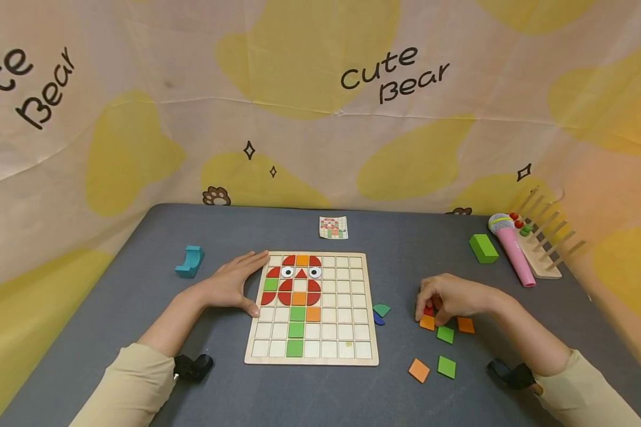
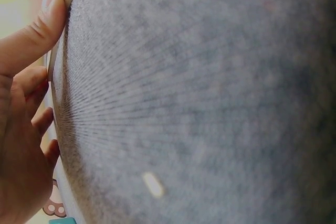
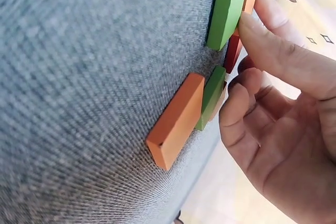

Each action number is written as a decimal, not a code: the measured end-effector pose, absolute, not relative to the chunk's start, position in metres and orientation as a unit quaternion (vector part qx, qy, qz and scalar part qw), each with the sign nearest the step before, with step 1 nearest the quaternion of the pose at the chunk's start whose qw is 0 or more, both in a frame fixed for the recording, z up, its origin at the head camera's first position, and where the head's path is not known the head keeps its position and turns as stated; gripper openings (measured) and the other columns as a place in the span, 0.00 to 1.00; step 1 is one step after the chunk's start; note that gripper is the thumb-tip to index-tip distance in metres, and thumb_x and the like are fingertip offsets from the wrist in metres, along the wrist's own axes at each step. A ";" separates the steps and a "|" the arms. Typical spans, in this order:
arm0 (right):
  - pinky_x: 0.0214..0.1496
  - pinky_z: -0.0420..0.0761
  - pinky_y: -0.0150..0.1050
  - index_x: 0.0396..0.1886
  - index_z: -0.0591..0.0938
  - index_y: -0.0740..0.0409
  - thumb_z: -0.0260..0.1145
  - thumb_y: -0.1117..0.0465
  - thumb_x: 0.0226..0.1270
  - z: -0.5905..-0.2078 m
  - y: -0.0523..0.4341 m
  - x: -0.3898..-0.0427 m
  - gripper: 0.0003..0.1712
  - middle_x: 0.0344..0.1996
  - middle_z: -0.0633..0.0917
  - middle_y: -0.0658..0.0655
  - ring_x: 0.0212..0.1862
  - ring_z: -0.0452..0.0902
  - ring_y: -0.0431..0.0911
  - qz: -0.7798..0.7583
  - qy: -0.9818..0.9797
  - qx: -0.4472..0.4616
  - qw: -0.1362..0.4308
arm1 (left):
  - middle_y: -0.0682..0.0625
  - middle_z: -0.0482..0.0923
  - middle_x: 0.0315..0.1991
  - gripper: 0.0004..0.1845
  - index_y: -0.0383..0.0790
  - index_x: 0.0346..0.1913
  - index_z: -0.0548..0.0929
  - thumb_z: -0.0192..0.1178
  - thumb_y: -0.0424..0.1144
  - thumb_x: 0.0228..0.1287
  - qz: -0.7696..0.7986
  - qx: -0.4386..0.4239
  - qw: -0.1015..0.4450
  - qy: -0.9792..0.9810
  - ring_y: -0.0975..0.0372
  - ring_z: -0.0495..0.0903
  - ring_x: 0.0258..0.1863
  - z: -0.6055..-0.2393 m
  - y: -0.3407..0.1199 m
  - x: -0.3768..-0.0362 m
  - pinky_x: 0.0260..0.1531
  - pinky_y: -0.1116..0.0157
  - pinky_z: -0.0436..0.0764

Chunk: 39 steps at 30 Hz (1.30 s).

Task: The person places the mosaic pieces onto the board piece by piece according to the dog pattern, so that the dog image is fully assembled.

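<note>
**Wooden grid board steadied while fingers sort loose tiles**

Yellow-blotched cloth hangs behind the grey table (image 1: 112, 332), printed twice with the words "Cute Bear" in black script, beside small paw marks and stars. At far left a teal curved block (image 1: 190, 261) lies alone. Next to it the left hand (image 1: 234, 284) rests flat with fingers straight, thumb and fingertips pressed against the left edge of the wooden puzzle board (image 1: 352, 356); it grips nothing. On the board, red, orange and green tiles form a figure with two white eyes. Behind the board lies a small pattern card (image 1: 333, 227); its print is too small to read. Just right of the board sit a green and a blue piece (image 1: 380, 312). Further right, the right hand (image 1: 451, 296) curls over a cluster of tiles, fingertips on a red tile (image 1: 429, 311) beside orange and green ones; whether it actually pinches the tile I cannot tell. Two more tiles, orange (image 1: 419, 370) and green (image 1: 446, 366), lie nearer the person. At far right are a green block (image 1: 483, 248), a pink toy microphone (image 1: 513, 249) and a wooden peg rack (image 1: 546, 249).
</note>
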State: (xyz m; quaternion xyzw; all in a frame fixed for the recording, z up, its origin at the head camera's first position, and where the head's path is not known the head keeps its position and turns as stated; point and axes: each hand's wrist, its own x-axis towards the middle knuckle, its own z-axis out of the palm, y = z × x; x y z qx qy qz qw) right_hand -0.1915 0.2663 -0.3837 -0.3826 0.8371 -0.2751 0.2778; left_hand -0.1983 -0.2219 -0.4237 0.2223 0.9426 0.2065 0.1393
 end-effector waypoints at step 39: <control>0.31 0.76 0.28 0.29 0.83 0.49 0.78 0.64 0.50 -0.379 0.160 -0.189 0.11 0.23 0.82 0.44 0.26 0.74 0.33 -0.288 0.853 -0.375 0.221 | 0.44 0.49 0.81 0.67 0.42 0.78 0.54 0.79 0.62 0.35 0.212 0.220 0.144 0.941 0.40 0.48 0.79 -0.424 -0.221 -0.199 0.66 0.28 0.53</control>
